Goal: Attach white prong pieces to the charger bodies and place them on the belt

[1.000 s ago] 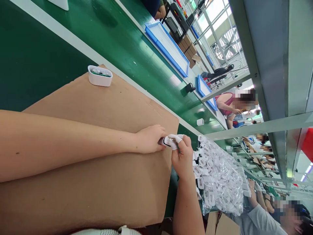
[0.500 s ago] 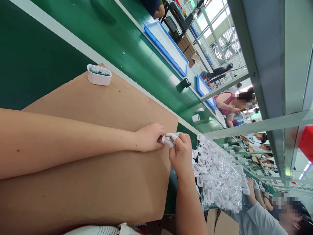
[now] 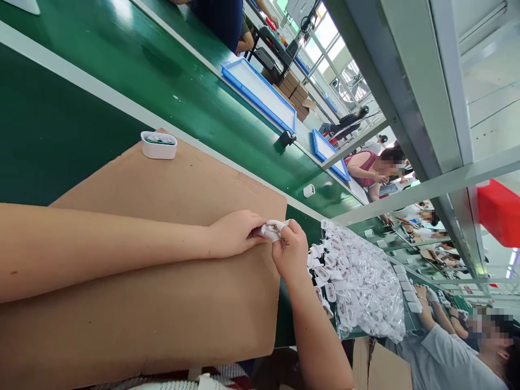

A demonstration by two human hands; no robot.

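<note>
Over the right end of the brown cardboard sheet (image 3: 182, 303), my left hand (image 3: 235, 233) and my right hand (image 3: 291, 246) meet at a small white part (image 3: 270, 231). Fingers of both hands are closed on it, and they partly hide its shape. White coverings wrap some fingertips of my right hand. An oval white case (image 3: 159, 146) with green pieces inside stands at the cardboard's far left corner. Just right of my right hand lies a heap of small white parts (image 3: 345, 276), partly under clear plastic.
Beyond the cardboard runs a green conveyor (image 3: 195, 108) carrying a white piece (image 3: 309, 190) and a black piece (image 3: 286, 138). Blue-rimmed trays (image 3: 260, 93) line its far side. A metal frame crosses above. A person in grey (image 3: 442, 352) is at right.
The view has shifted and tilted slightly, so most things appear lower or further left. Both hands still hold the white part, in nearly the same place over the cardboard.
</note>
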